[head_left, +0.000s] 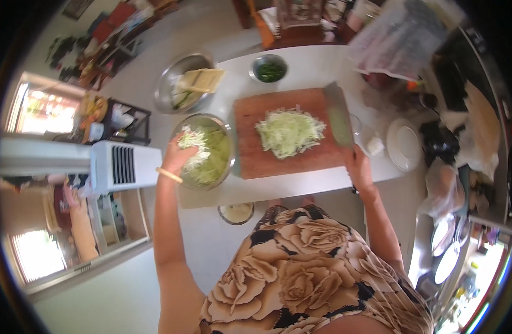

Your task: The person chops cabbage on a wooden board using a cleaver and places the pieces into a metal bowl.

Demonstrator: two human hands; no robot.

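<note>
My left hand (178, 152) grips a bunch of pale green vegetable shreds (194, 144) over the left side of a metal bowl (230, 137). More light green shreds (214, 154) lie in that bowl. My right hand (359, 167) is closed around the handle of a broad-bladed kitchen knife (338, 112). Its blade rests along the right edge of a reddish wooden cutting board (256, 167). A loose heap of shredded vegetable (290, 131) sits in the middle of the board, apart from the blade.
Behind the left bowl, another metal bowl (162, 89) holds a yellowish slicer or grater (203, 80). A small metal bowl (252, 75) contains chopped greens (269, 72). White plates (403, 144) stand at right, near a plastic bag (398, 41). A container (236, 212) is below the table's front edge.
</note>
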